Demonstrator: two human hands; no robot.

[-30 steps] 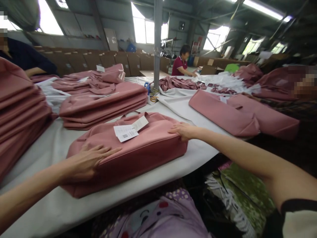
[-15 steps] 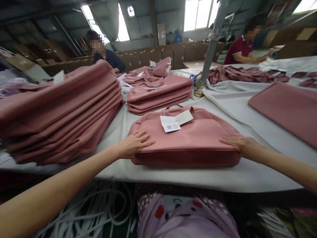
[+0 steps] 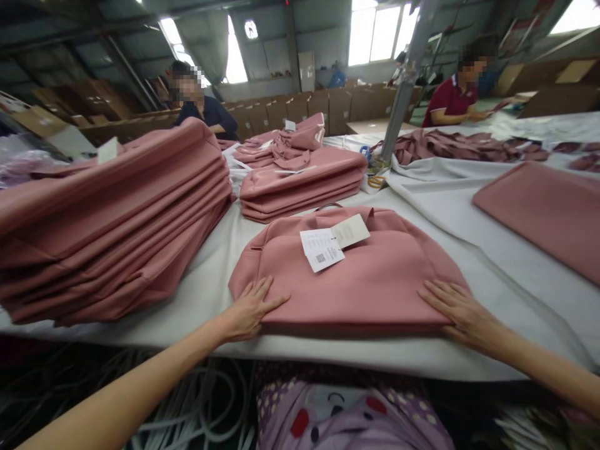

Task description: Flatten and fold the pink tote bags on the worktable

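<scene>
Head view: vs 0.5 s ago the pink bag (image 3: 356, 281) looks flatter, near edge pressed low and top face spread wider; paper tags (image 3: 330, 242) sit on its upper middle. Reads as bag being squashed flat on the white table (image 3: 206, 300). Left hand (image 3: 250, 306) splayed flat on near-left corner, right hand (image 3: 462, 309) flat on near-right corner. Fingers (image 3: 269, 301) open, palms down, pressing, gripping nothing. Stack of bags (image 3: 112, 219) lies just left.

A tall stack of pink bags (image 3: 112, 219) fills the left of the frame on the white counter (image 3: 492, 250). A smaller stack (image 3: 300, 181) lies at centre, a flat pink panel (image 3: 544, 212) at right, and two people work behind.
</scene>
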